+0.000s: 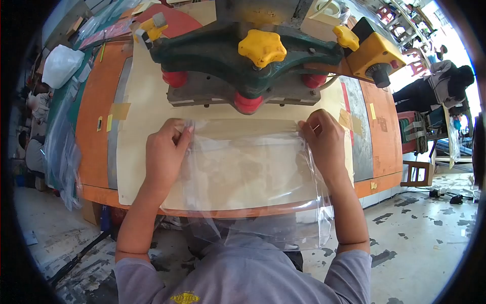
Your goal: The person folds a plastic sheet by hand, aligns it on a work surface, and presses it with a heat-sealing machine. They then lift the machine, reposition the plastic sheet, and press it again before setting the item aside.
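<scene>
Fingers of my left hand (164, 152) and right hand (324, 139) pinch the clear plastic bag's (253, 172) top corners. It lies flat on the cream board (142, 101) (beneath the green press head (243, 50)).

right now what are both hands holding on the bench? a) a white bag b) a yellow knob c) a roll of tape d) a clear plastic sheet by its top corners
d: the left hand and right hand each pinch a top corner of the clear plastic sheet, spread flat on the bench below the yellow knob.
</scene>
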{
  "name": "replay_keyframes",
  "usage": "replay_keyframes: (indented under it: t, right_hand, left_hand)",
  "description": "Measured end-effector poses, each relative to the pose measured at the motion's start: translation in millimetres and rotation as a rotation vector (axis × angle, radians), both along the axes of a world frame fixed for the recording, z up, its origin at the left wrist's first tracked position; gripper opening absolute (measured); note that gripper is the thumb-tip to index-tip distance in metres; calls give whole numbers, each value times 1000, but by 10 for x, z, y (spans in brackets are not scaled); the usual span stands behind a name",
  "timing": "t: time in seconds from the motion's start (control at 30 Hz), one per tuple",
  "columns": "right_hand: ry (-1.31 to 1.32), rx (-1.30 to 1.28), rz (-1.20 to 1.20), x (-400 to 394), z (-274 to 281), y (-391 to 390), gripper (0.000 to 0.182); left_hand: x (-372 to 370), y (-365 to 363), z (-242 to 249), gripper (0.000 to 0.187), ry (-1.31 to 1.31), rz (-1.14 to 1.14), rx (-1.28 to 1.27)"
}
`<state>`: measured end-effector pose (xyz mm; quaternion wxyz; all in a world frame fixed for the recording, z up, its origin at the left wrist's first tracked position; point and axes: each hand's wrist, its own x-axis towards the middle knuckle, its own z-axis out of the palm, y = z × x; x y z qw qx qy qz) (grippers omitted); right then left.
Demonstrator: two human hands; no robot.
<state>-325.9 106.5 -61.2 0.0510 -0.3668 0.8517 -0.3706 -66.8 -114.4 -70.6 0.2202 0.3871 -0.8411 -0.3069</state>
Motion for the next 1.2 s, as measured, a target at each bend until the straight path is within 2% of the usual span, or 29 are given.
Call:
replay_keyframes:
  t: [0.27, 0.37, 0.47, 0.6, 0.77, 0.87, 1.2]
  right_hand:
    - [200, 58, 98, 25, -71, 51, 8]
    - [197, 66, 156, 7, -1, 55, 12]
    - [331, 207, 211, 27, 158, 157, 18]
    - [157, 228, 200, 101, 160, 256, 29]
    - [194, 138, 222, 25, 23, 234, 26]
    - [206, 94, 245, -115, -28, 126, 23]
    - [141, -29, 217, -269, -100, -19, 19]
  left_hand:
    - [41, -53, -83, 13, -60, -76, -188]
    - [55, -42, -14, 14, -121, -98, -163]
    - [94, -25, 55, 17, -100, -134, -149]
    - [165, -57, 47, 25, -66, -165, -30]
    - [162, -118, 2, 26, -49, -156, -5]
    - [94, -198, 89, 26, -70, -116, 131]
    - [-8, -277, -57, 24, 45, -39, 118]
